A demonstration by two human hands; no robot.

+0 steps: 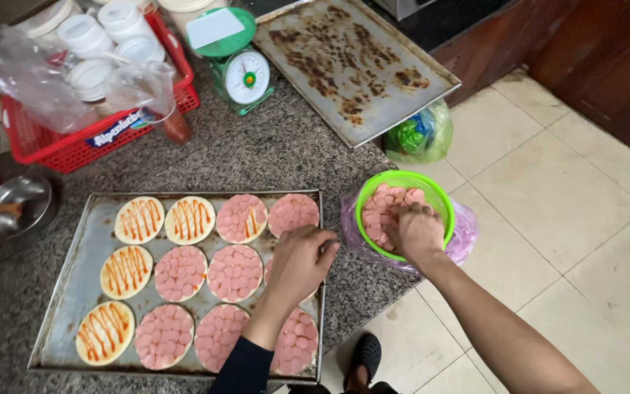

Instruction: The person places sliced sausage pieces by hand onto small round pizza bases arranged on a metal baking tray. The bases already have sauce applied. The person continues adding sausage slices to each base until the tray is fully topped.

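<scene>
Left hand, fingers curled downward, pressing on a small round base at centre frame, grip contents hidden. Right hand, fingers bunched, dipping into sausage slices inside green basket, right of baking tray.

Kitchen, granite counter, baking trays (one burnt), green scale

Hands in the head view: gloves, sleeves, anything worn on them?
Both hands are bare, with no gloves, rings or watch visible. The left hand comes out of a dark navy sleeve pushed up toward the elbow. The right hand has a bare forearm with no sleeve in view.
</scene>
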